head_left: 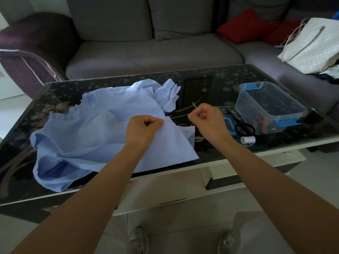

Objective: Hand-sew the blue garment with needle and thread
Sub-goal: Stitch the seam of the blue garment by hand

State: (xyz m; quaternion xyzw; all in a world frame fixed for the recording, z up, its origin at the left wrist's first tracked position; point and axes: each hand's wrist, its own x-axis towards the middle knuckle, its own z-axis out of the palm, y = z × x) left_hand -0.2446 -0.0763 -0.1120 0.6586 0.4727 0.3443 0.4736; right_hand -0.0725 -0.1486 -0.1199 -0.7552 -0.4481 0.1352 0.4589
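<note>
The light blue garment (102,125) lies crumpled on the dark glass table (220,77), its ruffled cuffs toward the back. My left hand (145,127) pinches a raised fold at the garment's right edge. My right hand (207,120) is to the right of that fold, its fingers curled round a thin white thread (180,116) that runs taut from the fabric to the hand. The needle is too small to make out. A white thread spool (248,140) lies on its side near the table's front right edge.
A clear plastic box with blue clips (269,105) stands at the right, with black scissors (245,127) and a blue-edged lid beside it. A grey sofa (146,52) with red cushions and a white bag (311,44) lies behind the table.
</note>
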